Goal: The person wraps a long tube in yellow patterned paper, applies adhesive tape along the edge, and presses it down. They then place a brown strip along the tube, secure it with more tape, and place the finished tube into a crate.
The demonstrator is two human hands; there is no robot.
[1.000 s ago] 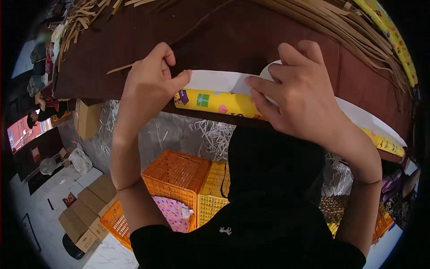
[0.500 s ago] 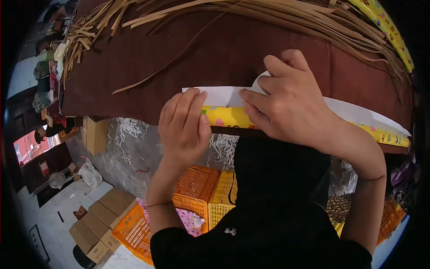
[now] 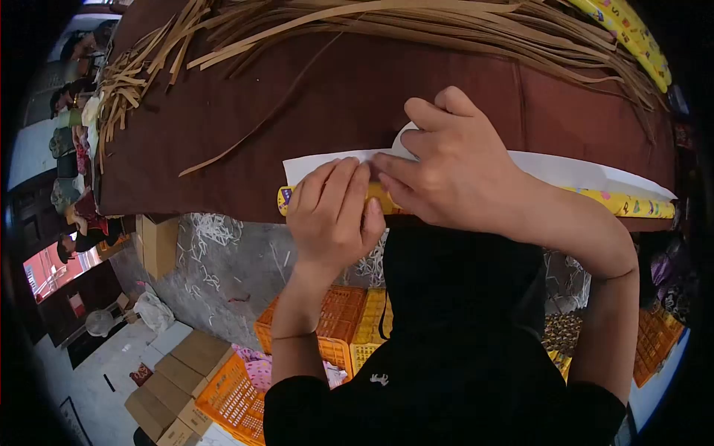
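A long piece of yellow printed sheet (image 3: 632,205) with a white edge (image 3: 595,173) lies along the near edge of the brown covered table (image 3: 238,178). My left hand (image 3: 335,212) presses its fingers, held together, over the sheet near its left end, thumb on the near side. Beside it, my right hand (image 3: 450,167) is closed, with thumb and index finger at the white edge. A white curled piece (image 3: 404,140) shows behind its bent fingers. How it is held, and whether it joins the white edge, is hidden by the hand.
Brown flat strips (image 3: 416,21) lie in a bundle across the far side, and one thin strip (image 3: 268,117) reaches toward me. Another yellow printed piece (image 3: 632,44) is at top right. Below are orange crates (image 3: 338,316), cardboard boxes (image 3: 190,353) and white shreds (image 3: 212,227). A person (image 3: 85,241) is at far left.
My left hand has shifted right along the sheet, uncovering its left end, and now almost touches my right hand. The right hand keeps its closed shape. The whole view has shifted a little.
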